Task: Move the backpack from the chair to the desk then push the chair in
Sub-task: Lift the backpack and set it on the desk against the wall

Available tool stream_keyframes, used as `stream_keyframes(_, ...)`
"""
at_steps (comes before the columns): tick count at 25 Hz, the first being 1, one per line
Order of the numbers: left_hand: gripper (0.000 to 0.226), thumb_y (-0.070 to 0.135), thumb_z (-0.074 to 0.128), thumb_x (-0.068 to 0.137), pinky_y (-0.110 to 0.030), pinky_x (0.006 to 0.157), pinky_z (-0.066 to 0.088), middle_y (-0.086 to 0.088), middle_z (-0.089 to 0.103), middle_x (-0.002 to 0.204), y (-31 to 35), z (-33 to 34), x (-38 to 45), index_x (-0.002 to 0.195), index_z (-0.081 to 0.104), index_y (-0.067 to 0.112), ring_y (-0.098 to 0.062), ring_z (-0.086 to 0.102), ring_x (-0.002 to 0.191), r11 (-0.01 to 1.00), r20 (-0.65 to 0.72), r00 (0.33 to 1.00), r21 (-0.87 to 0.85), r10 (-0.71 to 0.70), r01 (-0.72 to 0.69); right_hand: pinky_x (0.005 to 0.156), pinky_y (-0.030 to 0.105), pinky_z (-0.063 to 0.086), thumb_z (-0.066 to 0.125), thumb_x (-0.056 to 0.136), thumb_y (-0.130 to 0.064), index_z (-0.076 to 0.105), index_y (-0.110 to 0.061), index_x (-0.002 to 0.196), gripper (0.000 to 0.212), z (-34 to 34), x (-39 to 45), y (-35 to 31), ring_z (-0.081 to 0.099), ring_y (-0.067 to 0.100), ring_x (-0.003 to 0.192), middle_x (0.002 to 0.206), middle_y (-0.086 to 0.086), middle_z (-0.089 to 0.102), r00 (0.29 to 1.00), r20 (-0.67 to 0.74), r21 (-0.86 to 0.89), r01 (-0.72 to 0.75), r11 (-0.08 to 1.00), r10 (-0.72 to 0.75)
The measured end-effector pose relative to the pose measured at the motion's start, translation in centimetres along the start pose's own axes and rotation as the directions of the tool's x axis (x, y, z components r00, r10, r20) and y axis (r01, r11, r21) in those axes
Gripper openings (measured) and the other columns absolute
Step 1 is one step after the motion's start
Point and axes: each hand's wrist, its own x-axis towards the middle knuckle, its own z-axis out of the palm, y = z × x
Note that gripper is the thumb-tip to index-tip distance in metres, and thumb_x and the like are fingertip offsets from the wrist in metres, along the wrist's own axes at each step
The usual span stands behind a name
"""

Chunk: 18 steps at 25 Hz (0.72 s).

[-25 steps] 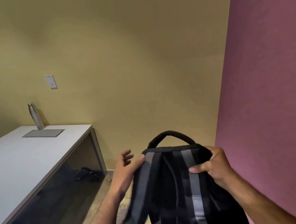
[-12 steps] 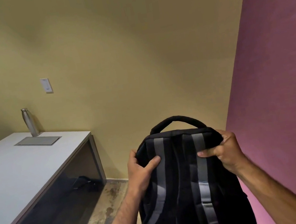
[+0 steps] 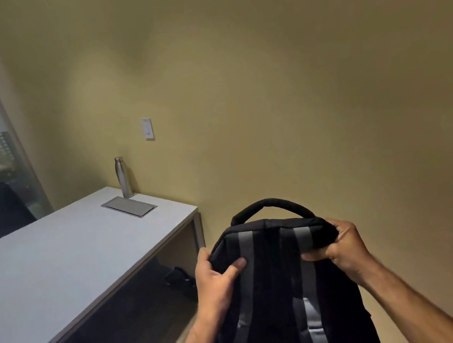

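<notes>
Both hands grip the black backpack [image 3: 282, 295] by its top corners, left hand [image 3: 217, 283] and right hand [image 3: 345, 249] with fingers clamped on fabric, holding it in the air just off the tabletop's [image 3: 57, 270] right end.

Desk [image 3: 58, 272] top: broad bare white area along near and middle portion, open from right edge. Far corner occupied: steel bottle [image 3: 123, 177] upright by wall, grey flush plate [image 3: 129, 206] just in front of it. Open air between desk right edge and backpack [image 3: 284, 289]. Both hands [image 3: 216, 278] [image 3: 345, 247] taken up on backpack top corners. Yellow wall [image 3: 264, 77] close behind. Dark item [image 3: 181, 278] on floor under desk end.
</notes>
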Motion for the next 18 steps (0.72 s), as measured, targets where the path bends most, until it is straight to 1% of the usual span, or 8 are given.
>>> stream_keyframes(2,0.038,0.015,0.09,0.074,-0.049,0.074,0.063,-0.012,0.071,0.094,-0.2,-0.1,3.5,0.094,0.057,0.019,-0.032,0.071,0.089,1.0,-0.082,0.997,0.027,0.007,-0.005,0.065,0.032,0.06,0.095,0.036,-0.002,0.078,-0.005,0.092,0.059,1.1,5.1,0.8,0.074,0.018,0.077,0.085,0.008,0.08,0.998,0.063,-0.024,-0.003,1.0,0.004)
stream_keyframes(4,0.04,0.022,0.092,0.069,-0.053,0.073,0.062,-0.011,0.073,0.092,-0.5,-0.5,7.1,0.091,0.058,0.024,-0.034,0.072,0.088,1.0,-0.157,0.988,0.028,0.009,-0.004,0.063,0.029,0.058,0.094,0.043,0.01,0.076,-0.005,0.09,0.053,2.6,10.1,1.7,0.072,0.014,0.074,0.079,0.001,0.079,0.99,0.138,-0.041,0.0,0.999,0.005)
stream_keyframes(6,0.04,0.032,0.091,0.062,-0.048,0.068,0.062,-0.003,0.073,0.085,-0.7,-1.3,10.8,0.084,0.057,0.033,-0.03,0.073,0.083,0.999,-0.225,0.974,0.034,0.028,-0.021,0.064,0.029,0.058,0.092,0.048,0.018,0.075,-0.006,0.09,0.051,4.6,14.9,2.5,0.072,0.014,0.075,0.079,-0.001,0.078,0.983,0.185,-0.04,0.005,0.999,0.003)
stream_keyframes(8,0.042,0.039,0.09,0.059,-0.042,0.064,0.06,-0.002,0.07,0.081,-0.8,-2.4,14.9,0.082,0.054,0.034,-0.025,0.071,0.079,0.998,-0.271,0.961,0.045,0.058,-0.048,0.065,0.029,0.06,0.09,0.05,0.019,0.076,-0.006,0.093,0.051,7.0,19.5,3.2,0.072,0.014,0.076,0.082,0.0,0.079,0.976,0.214,-0.033,0.036,0.999,-0.028)
stream_keyframes(11,0.041,0.035,0.09,0.063,-0.036,0.065,0.054,0.0,0.069,0.084,-0.9,-4.7,21.8,0.081,0.053,0.036,-0.013,0.068,0.077,0.993,-0.308,0.945,0.082,0.112,-0.09,0.067,0.029,0.062,0.09,0.05,0.02,0.076,-0.005,0.094,0.053,11.4,26.0,3.9,0.072,0.013,0.076,0.084,0.002,0.078,0.969,0.238,-0.008,0.075,0.997,-0.071)
stream_keyframes(13,0.04,0.031,0.089,0.064,-0.037,0.068,0.055,-0.001,0.07,0.089,-0.4,-6.3,26.5,0.084,0.055,0.035,-0.016,0.069,0.082,0.99,-0.323,0.937,0.095,0.132,-0.107,0.066,0.027,0.061,0.089,0.051,0.021,0.077,-0.009,0.094,0.054,14.2,30.5,3.9,0.072,0.012,0.077,0.082,-0.002,0.079,0.964,0.255,0.004,0.082,0.997,-0.08)
stream_keyframes(15,0.043,0.031,0.09,0.065,-0.038,0.073,0.057,-0.003,0.072,0.095,0.4,-7.6,30.9,0.093,0.056,0.027,-0.022,0.07,0.09,0.985,-0.324,0.932,0.105,0.164,-0.136,0.068,0.029,0.062,0.089,0.052,0.02,0.078,-0.009,0.096,0.054,16.7,34.5,4.0,0.074,0.014,0.08,0.085,0.0,0.081,0.961,0.26,0.013,0.096,0.995,-0.096)
stream_keyframes(18,0.041,0.021,0.09,0.075,-0.032,0.076,0.058,-0.002,0.071,0.102,1.2,-9.7,37.9,0.098,0.056,0.025,-0.018,0.069,0.095,0.974,-0.313,0.927,0.153,0.208,-0.167,0.072,0.032,0.064,0.09,0.052,0.019,0.077,-0.006,0.099,0.055,20.3,40.5,3.9,0.074,0.017,0.084,0.09,0.004,0.081,0.958,0.26,0.041,0.115,0.993,-0.122)
